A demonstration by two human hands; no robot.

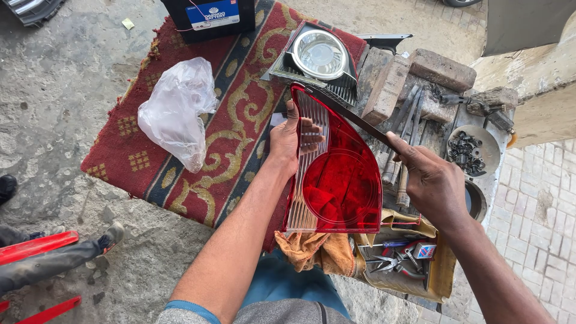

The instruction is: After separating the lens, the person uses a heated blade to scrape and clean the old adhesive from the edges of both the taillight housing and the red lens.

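Fingers (303,135) of the left hand (287,141) curl around the red tail-light lens (339,174), holding it upright over the patterned rug (234,120) — right hand (433,183) pinches a thin dark blade (351,114) at the lens's upper edge. Seemingly prying or trimming; steady pressure needed next.

Bright, even daylight, soft shadows, sharp focus, slight wide-angle edge distortion.
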